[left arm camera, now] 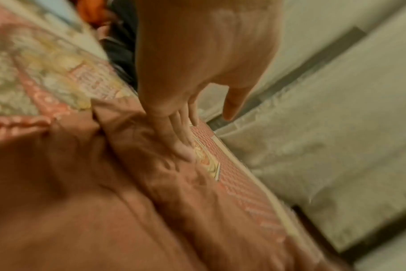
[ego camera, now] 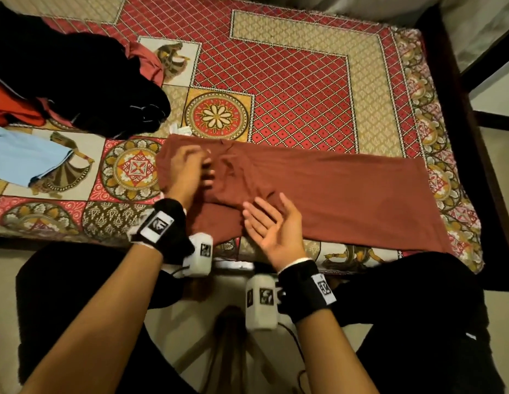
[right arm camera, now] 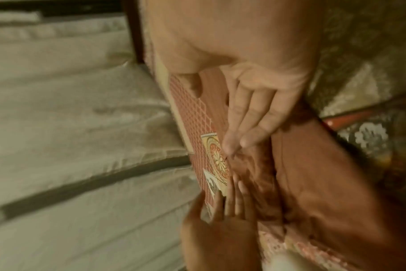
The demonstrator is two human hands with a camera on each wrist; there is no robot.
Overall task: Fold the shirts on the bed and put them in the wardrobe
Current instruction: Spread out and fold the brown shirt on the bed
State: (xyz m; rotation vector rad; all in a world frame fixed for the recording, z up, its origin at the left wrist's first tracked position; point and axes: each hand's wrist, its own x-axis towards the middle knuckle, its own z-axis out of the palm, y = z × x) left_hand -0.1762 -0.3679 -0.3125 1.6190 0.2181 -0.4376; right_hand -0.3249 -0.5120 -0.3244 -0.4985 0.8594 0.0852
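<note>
Far L of bed (ego camera: 304,32): unfolded pile, black garment (ego camera: 85,81) on top, orange-red piece (ego camera: 11,103) under it, light blue shirt (ego camera: 23,157) just beside, nearer you. All still to fold.

Centre: rust-brown shirt (ego camera: 318,189) lies flat along the near edge of the bed, long axis L–R, collar end toward the pile, hem toward the R edge. One sleeve looks folded in already.

Your left hand (ego camera: 188,172) sits on the collar/shoulder area, fingers (left arm camera: 181,144) extended, pressing cloth flat, gripping nothing. Wrist view blurred, so contact w/ every finger is prob. but not certain.

Your right hand (ego camera: 276,226) hovers palm-up at the near edge by the sleeve fold, fingers spread and relaxed, holding nothing.

Risks from here:
- Wrinkles bunched under your left hand; fold now and they crease in.
- Shirt's near edge is close to the mattress edge; a pull toward you could drag it off.
- Pile sits near the collar; a wide L sweep may snag it.
</note>
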